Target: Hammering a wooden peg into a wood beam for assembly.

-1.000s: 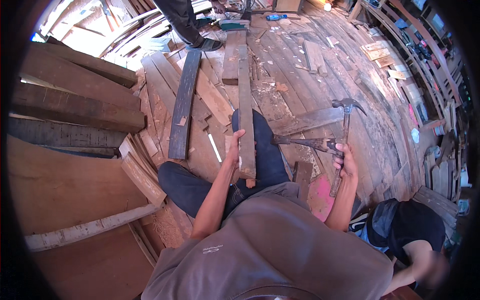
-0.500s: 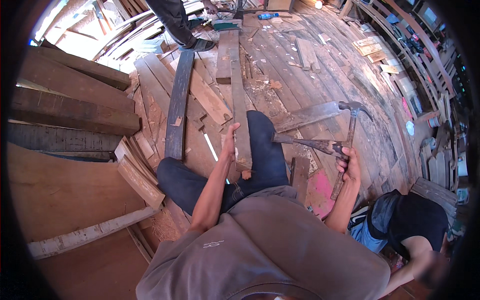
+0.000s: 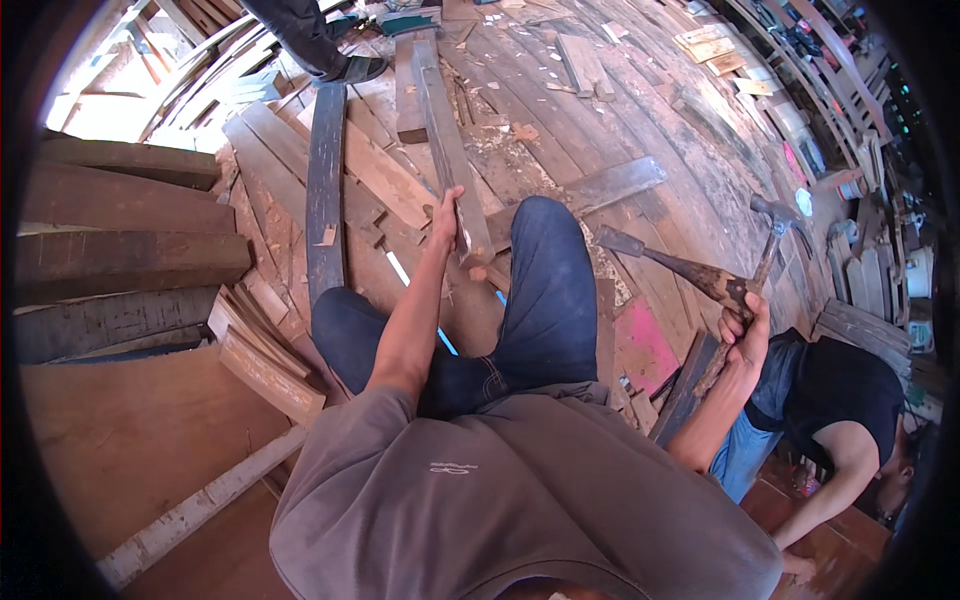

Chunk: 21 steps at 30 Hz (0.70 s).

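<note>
My left hand is closed around the near part of a long narrow wooden beam, which stretches away from me between my knees. Out to the right, my right hand grips two tools at once. One is a claw hammer, its metal head up and its handle running down past my wrist. The other looks like a broad chisel with a worn wooden handle, its flat metal end pointing left above my right knee. Neither tool touches the beam.
A dark plank and paler boards lie left of the beam. Thick timbers are stacked at far left. A person in black bends over close on my right; another person's leg stands at the far end. Wood scraps litter the floor.
My right hand has moved right and outward with the hammer and chisel. The beam's near end has shifted away from my lap, my left hand still on it. My view has shifted somewhat.
</note>
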{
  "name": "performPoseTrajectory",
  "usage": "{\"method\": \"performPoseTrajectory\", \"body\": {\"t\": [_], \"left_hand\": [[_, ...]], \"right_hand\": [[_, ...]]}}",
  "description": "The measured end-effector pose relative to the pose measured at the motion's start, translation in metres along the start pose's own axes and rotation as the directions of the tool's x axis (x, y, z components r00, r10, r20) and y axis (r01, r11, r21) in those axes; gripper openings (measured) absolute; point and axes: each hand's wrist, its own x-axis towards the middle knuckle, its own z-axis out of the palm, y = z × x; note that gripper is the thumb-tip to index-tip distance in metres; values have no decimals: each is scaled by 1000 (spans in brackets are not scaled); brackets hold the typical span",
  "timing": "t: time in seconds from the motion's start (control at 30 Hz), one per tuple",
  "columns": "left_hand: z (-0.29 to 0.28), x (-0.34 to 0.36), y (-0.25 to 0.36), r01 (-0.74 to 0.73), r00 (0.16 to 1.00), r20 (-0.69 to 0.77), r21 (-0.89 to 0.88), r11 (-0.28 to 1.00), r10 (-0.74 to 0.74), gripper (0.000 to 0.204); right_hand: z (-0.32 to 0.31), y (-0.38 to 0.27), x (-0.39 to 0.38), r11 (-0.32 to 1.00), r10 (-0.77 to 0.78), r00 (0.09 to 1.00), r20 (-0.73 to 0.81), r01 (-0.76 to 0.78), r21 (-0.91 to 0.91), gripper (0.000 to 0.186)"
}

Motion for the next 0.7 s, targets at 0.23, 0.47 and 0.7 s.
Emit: {"method": "performPoseTrajectory", "body": {"t": [0.23,0.47,0.7], "left_hand": [[-2,5,-55,-174,978,-79,209,962,194,57],[-22,1,-67,-165,979,-88,176,970,182,48],[-87,49,-120,-105,968,-182,331,938,173,70]], "right_hand": [[-14,-3,-10,999,27,996,-85,-25,28,24],[-14,1,-20,998,49,997,-60,-52,-46,29],[-1,3,-9,994,91,996,-15,-92,-53,30]]}}
